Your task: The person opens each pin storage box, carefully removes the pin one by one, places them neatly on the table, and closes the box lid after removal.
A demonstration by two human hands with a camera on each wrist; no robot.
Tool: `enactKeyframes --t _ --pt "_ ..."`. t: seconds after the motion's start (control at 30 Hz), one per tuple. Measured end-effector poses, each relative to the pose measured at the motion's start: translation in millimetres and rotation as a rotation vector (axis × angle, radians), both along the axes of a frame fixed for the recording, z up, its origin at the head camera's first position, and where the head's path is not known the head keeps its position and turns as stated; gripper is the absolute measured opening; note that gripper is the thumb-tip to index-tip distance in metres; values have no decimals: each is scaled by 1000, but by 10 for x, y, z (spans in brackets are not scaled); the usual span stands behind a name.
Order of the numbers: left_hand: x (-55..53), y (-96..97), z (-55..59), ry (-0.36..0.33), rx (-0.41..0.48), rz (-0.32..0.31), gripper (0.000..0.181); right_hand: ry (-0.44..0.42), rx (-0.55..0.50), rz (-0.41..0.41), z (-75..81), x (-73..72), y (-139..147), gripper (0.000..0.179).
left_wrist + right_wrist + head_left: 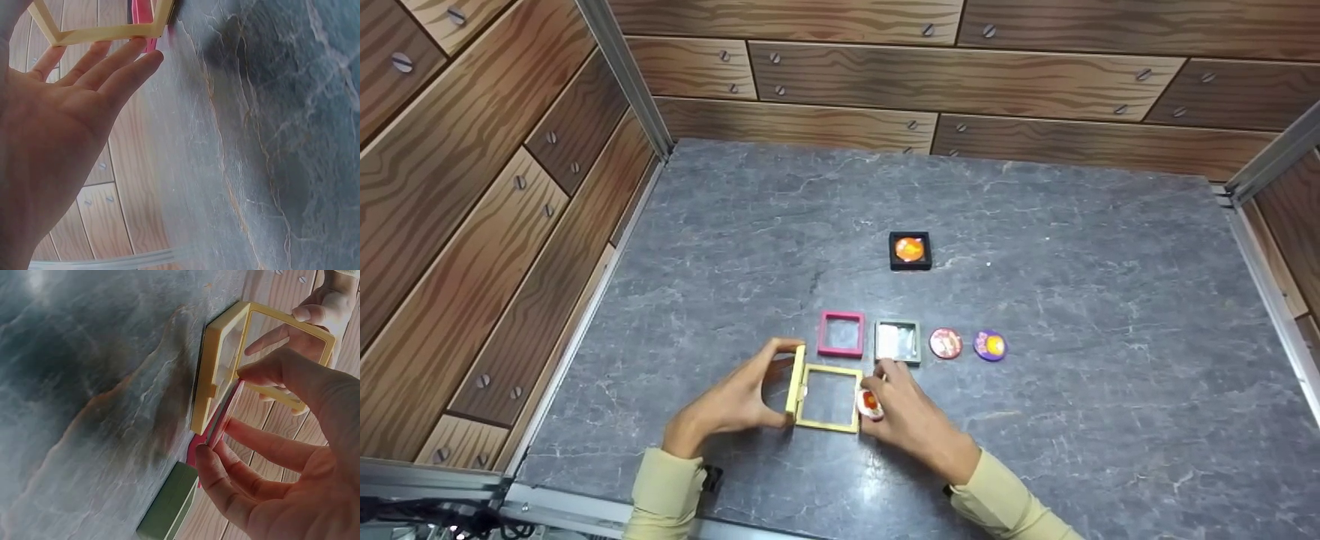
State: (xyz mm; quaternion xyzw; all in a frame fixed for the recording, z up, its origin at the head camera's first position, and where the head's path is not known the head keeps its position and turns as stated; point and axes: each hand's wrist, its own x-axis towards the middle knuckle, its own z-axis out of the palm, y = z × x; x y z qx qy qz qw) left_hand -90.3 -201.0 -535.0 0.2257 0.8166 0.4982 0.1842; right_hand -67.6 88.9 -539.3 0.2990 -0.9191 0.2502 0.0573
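Observation:
A yellow hinged display frame (829, 428) stands unfolded on the table, its left half raised nearly upright and clear film filling both halves. My left hand (727, 401) holds that raised half (329, 354) by its edges, thumb on one side and fingers on the other. Between thumb and fingertips, my right hand (911, 420) pinches a round white-and-red button badge (871, 405). In the right wrist view the badge (226, 413) is seen edge-on, tilted, right at the rim of the frame's lower half.
Behind the yellow frame sit a pink frame (840, 352) and a grey-green frame (917, 343). To their right lie a red badge (946, 343) and a purple badge (990, 345). Farther back is a black frame (893, 259) with an orange badge (910, 249) inside. Wood-patterned walls (840, 75) border the table.

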Motion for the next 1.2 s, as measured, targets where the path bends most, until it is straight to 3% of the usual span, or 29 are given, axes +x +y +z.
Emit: enactKeyframes --t 0.33,0.57,0.9,1.2 --pt "16 -22 -15 -13 0 1 103 -14 -11 -31 -38 14 173 34" --pt "-7 -17 -37 -55 96 -30 99 -13 -28 -64 -67 51 308 32" --pt "-2 -26 -32 -23 34 -13 101 -23 -45 -141 -124 64 544 31" --pt "-2 -28 -18 -28 37 -15 101 -78 -43 -196 -118 88 654 32"
